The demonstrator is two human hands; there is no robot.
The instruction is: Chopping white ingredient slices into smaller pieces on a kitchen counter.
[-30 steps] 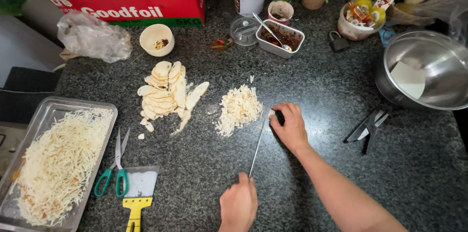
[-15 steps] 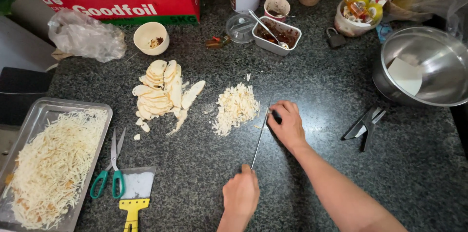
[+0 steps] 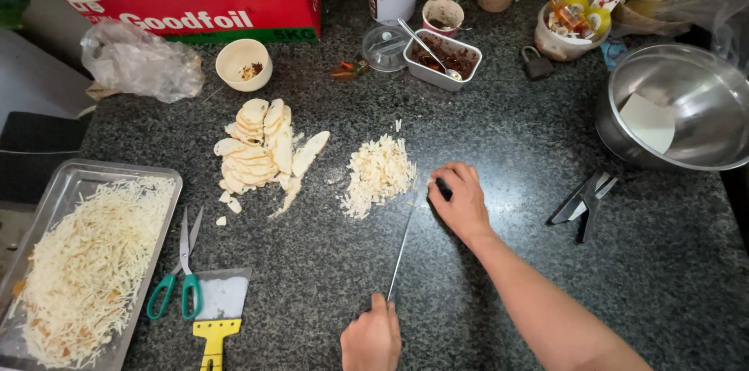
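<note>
Green scissors [image 3: 178,285] lie beside a yellow scraper [image 3: 218,316]. A steel bowl [image 3: 686,82] sits right. Tongs [image 3: 583,199] lie nearby.

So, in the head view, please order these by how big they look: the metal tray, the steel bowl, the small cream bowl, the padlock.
Largest to smallest, as they look:
1. metal tray, partly cut off by the frame
2. steel bowl, also cut off at the edge, so the top two are unsure
3. small cream bowl
4. padlock

hands [image 3: 462,201] 2; knife [image 3: 402,249] 1; scissors [image 3: 178,281] 1; scraper [image 3: 218,314] 1; tray [image 3: 47,205] 1
</note>
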